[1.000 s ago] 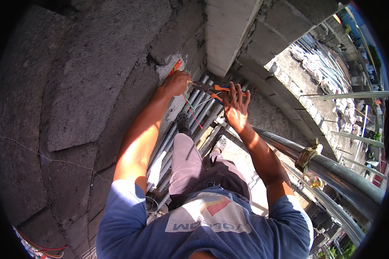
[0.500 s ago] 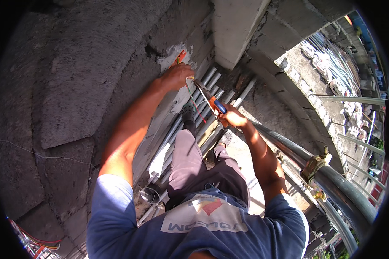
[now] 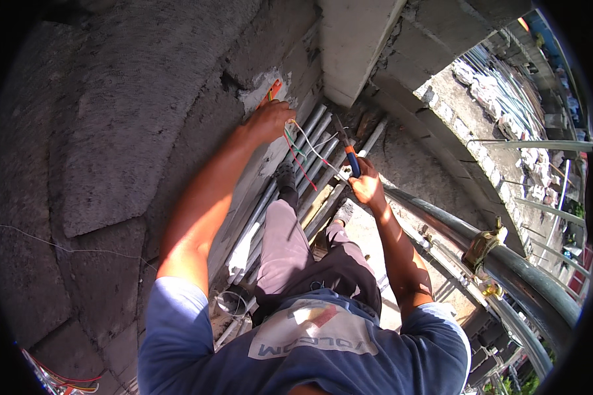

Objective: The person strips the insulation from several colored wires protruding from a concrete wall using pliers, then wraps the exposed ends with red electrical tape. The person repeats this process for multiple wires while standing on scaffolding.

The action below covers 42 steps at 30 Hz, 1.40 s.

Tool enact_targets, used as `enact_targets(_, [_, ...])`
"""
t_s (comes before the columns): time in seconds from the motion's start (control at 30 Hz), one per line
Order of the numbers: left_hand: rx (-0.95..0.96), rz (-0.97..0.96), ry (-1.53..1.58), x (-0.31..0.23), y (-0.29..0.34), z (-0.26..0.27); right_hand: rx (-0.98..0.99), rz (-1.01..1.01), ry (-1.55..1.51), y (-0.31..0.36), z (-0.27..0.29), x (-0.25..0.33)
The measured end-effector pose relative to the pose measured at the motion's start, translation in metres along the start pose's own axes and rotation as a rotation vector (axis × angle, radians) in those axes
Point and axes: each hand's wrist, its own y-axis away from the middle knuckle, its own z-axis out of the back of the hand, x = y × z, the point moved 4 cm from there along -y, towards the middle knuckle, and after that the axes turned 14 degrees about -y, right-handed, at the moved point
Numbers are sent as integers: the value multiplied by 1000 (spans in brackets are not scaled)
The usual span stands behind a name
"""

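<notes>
At the wall, my left hand (image 3: 271, 122) is closed on a bunch of thin electrical wires (image 3: 308, 141), beside an orange electrical box (image 3: 271, 91) set in a patch of rough plaster. Red, green and white ends hang out below the fingers, and one white wire stretches toward my right hand. My right hand (image 3: 367, 184) is wrapped round the orange and blue handles of a pair of pliers (image 3: 351, 158), whose dark jaws point up and away. The pliers are apart from my left hand.
Several metal pipes (image 3: 317, 120) lie along the wall's foot by my shoes. A thick scaffold tube (image 3: 435, 217) with a brass-coloured clamp (image 3: 484, 250) runs along my right side. A concrete column (image 3: 356, 52) stands ahead. Bars and pale sacks lie beyond the block edge.
My right hand has drawn the pliers away from my left hand, to the right and slightly back. The white wire now spans more of the gap. My left hand stays at the wall.
</notes>
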Motion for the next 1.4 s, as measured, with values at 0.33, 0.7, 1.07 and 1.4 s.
enact_targets(0.33, [46,47,11,0,-10,0,-190,200,893,-13,3,56])
enact_targets(0.7, [74,83,39,-2,-9,4,-168,307,725,-28,-16,38])
enact_targets(1.07, [-128,-59,-58,-24,22,36,832,-866,-2056,12,-93,-9])
enact_targets(1.4, [-279,989,1687,-24,58,-61,748,-723,-1587,15,-70,-7])
